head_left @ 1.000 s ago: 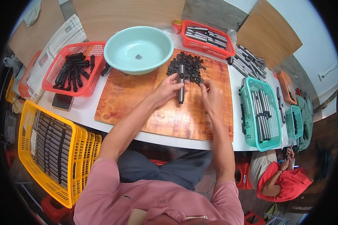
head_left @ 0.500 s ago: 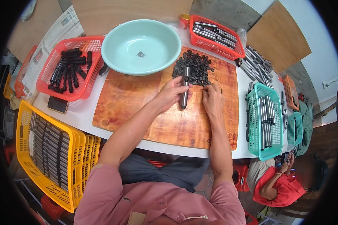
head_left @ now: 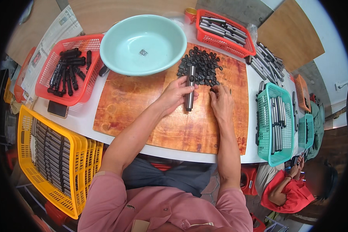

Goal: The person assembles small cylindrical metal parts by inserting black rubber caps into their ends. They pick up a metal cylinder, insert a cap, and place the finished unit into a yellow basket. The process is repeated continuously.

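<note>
Here, one metal tube (head_left: pixel 191 82) — left hand (head_left: pixel 175 96) holding; one black piece (head_left: pixel 212 90) — right hand (head_left: pixel 222 103) pinching, now farther from the heap (head_left: pixel 200 63).

Parts (head_left: pixel 201 62) on the board (head_left: pixel 178 135), basin (head_left: pixel 123 50) to their left, tubes (head_left: pixel 275 123) in a basket (head_left: pixel 264 116) beyond the board's right edge.

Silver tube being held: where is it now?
Head view, just right of centre: the silver tube is in the left hand, over the wooden board, left of the right hand.
</note>
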Demonstrator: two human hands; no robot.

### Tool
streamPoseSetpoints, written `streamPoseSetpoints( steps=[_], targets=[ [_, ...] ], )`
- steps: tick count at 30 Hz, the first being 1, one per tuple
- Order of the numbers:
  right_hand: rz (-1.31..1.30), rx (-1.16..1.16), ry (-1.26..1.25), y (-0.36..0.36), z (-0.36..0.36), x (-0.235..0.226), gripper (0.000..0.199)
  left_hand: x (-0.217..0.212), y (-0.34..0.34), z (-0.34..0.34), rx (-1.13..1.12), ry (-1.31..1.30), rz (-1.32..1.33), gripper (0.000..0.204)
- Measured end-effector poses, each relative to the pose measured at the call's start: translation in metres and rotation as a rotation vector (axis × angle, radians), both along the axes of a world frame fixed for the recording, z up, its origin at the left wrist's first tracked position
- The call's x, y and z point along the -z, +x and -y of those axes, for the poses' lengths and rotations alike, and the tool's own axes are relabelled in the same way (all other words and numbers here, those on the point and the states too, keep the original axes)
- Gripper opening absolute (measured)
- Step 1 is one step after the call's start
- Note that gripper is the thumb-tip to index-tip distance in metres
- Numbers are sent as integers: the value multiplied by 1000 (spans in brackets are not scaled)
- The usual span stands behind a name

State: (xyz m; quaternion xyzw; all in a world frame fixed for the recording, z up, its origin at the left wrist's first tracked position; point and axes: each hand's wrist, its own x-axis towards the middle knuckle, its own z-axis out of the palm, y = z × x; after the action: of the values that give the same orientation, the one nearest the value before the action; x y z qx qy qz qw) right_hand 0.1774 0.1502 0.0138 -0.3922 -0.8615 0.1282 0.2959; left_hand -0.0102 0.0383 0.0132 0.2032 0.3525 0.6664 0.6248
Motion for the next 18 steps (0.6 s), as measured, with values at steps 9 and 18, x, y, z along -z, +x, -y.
streamPoseSetpoints(
  steps=[9,18],
  targets=[
    [-13,-25,-165,4,-2,-1,18,4,-1,-1,11,-15,-12,35],
    [-13,-82,-52,0,1,-4,14,1,0,0,2,-31,-5,28]
  ],
)
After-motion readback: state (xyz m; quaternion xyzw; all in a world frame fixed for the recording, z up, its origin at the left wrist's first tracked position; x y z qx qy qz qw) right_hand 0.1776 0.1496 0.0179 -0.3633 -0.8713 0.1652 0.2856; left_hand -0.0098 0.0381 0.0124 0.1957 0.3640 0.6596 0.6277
